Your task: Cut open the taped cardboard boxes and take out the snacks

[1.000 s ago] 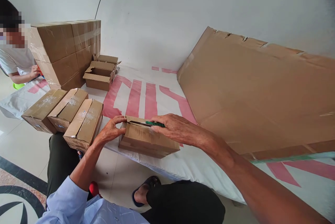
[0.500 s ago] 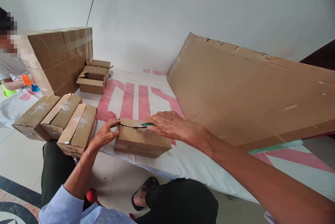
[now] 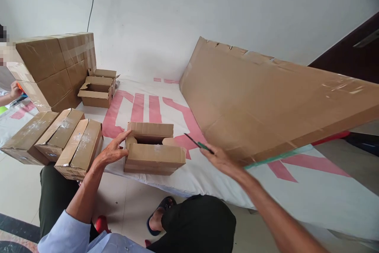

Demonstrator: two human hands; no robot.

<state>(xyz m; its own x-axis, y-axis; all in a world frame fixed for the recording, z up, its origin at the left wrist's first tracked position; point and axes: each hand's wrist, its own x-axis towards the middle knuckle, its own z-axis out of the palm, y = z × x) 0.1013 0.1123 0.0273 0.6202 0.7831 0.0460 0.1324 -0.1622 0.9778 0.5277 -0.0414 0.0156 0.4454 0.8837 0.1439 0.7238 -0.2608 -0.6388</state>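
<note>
A small cardboard box (image 3: 155, 156) sits at the front edge of the covered table, its two long top flaps parted over a dark opening. My left hand (image 3: 114, 150) grips its left end, fingertips at the top corner and thumb lower down. To the right of the box, apart from it, my right hand (image 3: 220, 159) is closed round a green-handled utility knife (image 3: 194, 141), whose blade points up and left. What lies inside the box is too dark to make out.
Three taped small boxes (image 3: 78, 146) stand on the left. Behind them are opened boxes (image 3: 96, 91) and a large carton (image 3: 56, 71). A big cardboard sheet (image 3: 266, 103) leans at the right. Another person's hand (image 3: 14, 89) shows at far left.
The box's top flaps have come open. My right hand has drawn the knife away from the seam to the right. My left hand stays at the box's left end.
</note>
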